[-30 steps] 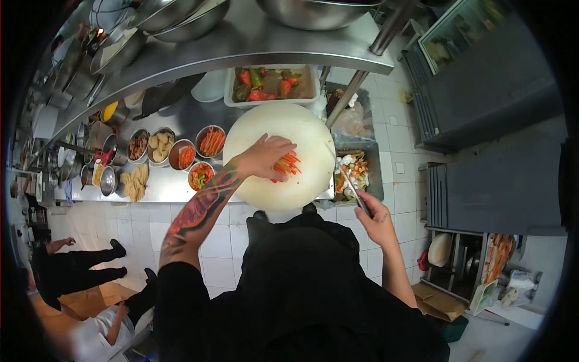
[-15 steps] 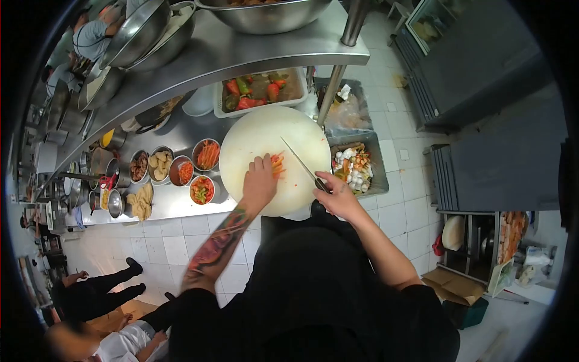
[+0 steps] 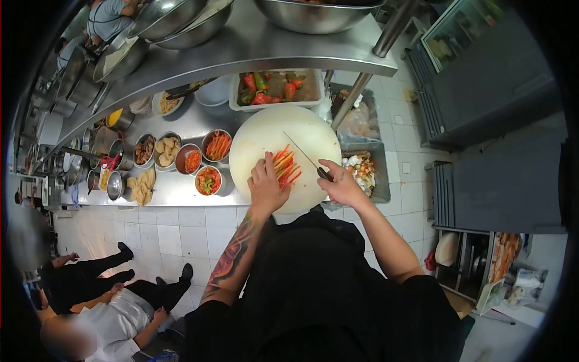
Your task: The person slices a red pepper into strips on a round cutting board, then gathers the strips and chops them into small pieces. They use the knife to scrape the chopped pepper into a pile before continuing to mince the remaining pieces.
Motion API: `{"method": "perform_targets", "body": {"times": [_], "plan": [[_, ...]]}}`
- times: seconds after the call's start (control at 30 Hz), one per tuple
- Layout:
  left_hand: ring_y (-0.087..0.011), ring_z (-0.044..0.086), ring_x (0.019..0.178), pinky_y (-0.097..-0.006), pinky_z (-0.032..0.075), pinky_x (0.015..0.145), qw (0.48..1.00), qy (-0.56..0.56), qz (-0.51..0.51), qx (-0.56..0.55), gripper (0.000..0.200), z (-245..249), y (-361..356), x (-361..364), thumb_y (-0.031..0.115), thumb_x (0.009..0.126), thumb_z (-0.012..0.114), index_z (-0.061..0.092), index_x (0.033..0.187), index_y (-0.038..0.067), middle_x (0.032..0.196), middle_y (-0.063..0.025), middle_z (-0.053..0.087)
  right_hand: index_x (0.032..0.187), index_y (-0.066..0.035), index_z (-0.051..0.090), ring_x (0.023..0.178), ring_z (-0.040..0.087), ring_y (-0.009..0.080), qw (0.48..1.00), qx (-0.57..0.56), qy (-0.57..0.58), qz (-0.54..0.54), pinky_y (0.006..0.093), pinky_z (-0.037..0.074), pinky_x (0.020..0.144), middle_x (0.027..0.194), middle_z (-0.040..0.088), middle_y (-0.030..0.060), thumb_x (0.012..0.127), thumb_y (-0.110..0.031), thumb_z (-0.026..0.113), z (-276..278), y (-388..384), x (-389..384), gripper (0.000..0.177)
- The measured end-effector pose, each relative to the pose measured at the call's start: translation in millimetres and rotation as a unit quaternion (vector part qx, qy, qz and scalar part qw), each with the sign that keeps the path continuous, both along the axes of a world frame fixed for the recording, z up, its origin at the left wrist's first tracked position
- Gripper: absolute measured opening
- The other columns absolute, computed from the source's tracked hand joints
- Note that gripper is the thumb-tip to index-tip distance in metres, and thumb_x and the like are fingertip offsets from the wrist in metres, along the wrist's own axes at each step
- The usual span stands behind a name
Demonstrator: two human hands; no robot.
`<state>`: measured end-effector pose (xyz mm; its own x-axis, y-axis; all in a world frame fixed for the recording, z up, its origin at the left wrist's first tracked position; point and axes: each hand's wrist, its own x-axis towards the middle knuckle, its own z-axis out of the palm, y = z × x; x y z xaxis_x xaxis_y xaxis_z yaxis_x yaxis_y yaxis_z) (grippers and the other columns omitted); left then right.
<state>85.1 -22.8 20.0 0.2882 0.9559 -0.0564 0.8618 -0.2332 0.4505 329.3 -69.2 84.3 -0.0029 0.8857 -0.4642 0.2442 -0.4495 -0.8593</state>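
On a round white cutting board [image 3: 253, 139], thin red and orange pepper strips [image 3: 286, 166] lie in a loose pile. My left hand [image 3: 265, 184] rests against the left side of the pile, fingers bent and close together; whether it grips any strips is hidden. My right hand [image 3: 341, 183] is wrapped round the dark handle of a knife [image 3: 304, 155]. The blade lies over the board to the right of the strips, pointing up and left. Small red bits are scattered on the board.
A white tray of peppers [image 3: 277, 107] stands behind the board. Small bowls of cut food, one with pepper strips [image 3: 217, 145], are at the left. Scrap bins [image 3: 380, 175] stand right. A metal shelf [image 3: 241, 63] spans above. Two people [image 3: 114, 320] are at the lower left.
The strips beside my left hand are now spread in a wider, more visible pile. My left hand has turned and sits lower against them. The whole view has shifted slightly.
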Motion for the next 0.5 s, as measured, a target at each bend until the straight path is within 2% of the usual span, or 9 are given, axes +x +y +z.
{"method": "perform_targets", "body": {"times": [0.03,0.07,0.13,0.23,0.37,0.43,0.47,0.5], "plan": [[-0.0447,0.036,0.151,-0.0665,0.031,0.120,0.998,-0.018,-0.003,0.055,0.115,-7,0,1,0.041,0.084,0.081,0.019,0.170,-0.004,0.165,-0.0240,0.034,0.164,-0.003,0.045,0.051,0.055,0.0100,1.000,0.011,-0.012,0.012,0.0292,0.045,0.046,0.083,0.067,0.0048,0.100,-0.017,0.072,-1,1,1,0.070],[-0.0447,0.036,0.151,-0.0665,0.031,0.120,0.998,-0.018,-0.004,0.055,0.115,-15,-2,2,0.041,0.084,0.081,0.019,0.170,-0.004,0.165,-0.0240,0.034,0.164,-0.003,0.045,0.051,0.055,0.0100,1.000,0.011,-0.012,0.012,0.0292,0.045,0.046,0.083,0.067,0.0048,0.100,-0.017,0.072,-2,1,1,0.070],[-0.0468,0.028,0.159,-0.0717,0.020,0.124,0.997,-0.008,0.033,0.064,0.115,-17,-4,9,0.047,0.087,0.080,0.019,0.170,-0.003,0.172,-0.0252,0.027,0.164,-0.004,0.044,0.051,0.055,0.0102,0.999,0.007,-0.029,0.020,0.0293,0.046,0.046,0.083,0.067,0.0046,0.100,-0.017,0.072,-3,0,3,0.071],[-0.0474,0.022,0.162,-0.0759,0.015,0.125,0.995,-0.013,0.021,0.094,0.115,-15,-12,8,0.053,0.088,0.079,0.020,0.170,-0.003,0.175,-0.0256,0.025,0.165,-0.005,0.044,0.052,0.056,0.0103,1.000,0.008,-0.022,0.020,0.0293,0.046,0.046,0.084,0.068,0.0050,0.101,-0.018,0.072,-4,-5,2,0.071],[-0.0466,0.026,0.160,-0.0705,0.017,0.126,0.991,0.014,-0.035,0.125,0.119,-4,-8,-3,0.052,0.087,0.083,0.019,0.171,-0.002,0.173,-0.0259,0.027,0.165,-0.006,0.044,0.050,0.054,0.0090,1.000,-0.005,-0.016,0.015,0.0283,0.044,0.045,0.085,0.068,0.0054,0.101,-0.019,0.072,8,-5,5,0.071],[-0.0450,0.037,0.151,-0.0640,0.028,0.122,0.995,0.002,-0.030,0.095,0.121,-3,-2,-1,0.052,0.085,0.085,0.021,0.169,-0.006,0.165,-0.0269,0.037,0.153,0.000,0.057,0.071,0.073,0.0242,0.995,0.029,-0.084,0.042,0.0380,0.058,0.069,0.095,0.078,0.0182,0.097,-0.019,0.071,9,2,7,0.060],[-0.0450,0.037,0.151,-0.0640,0.028,0.122,0.995,0.001,-0.028,0.096,0.121,-3,-3,1,0.052,0.085,0.085,0.021,0.169,-0.006,0.165,-0.0269,0.037,0.153,0.000,0.057,0.071,0.073,0.0242,0.995,0.030,-0.086,0.044,0.0380,0.058,0.069,0.095,0.078,0.0182,0.097,-0.019,0.071,1,5,8,0.060],[-0.0433,0.041,0.147,-0.0603,0.033,0.119,0.995,0.000,-0.028,0.098,0.119,-3,-2,5,0.050,0.085,0.085,0.023,0.169,-0.007,0.160,-0.0258,0.041,0.148,-0.001,0.061,0.083,0.075,0.0307,0.981,0.100,-0.147,0.075,0.0405,0.058,0.077,0.103,0.078,0.0212,0.096,-0.020,0.070,-6,10,6,0.055]]}}
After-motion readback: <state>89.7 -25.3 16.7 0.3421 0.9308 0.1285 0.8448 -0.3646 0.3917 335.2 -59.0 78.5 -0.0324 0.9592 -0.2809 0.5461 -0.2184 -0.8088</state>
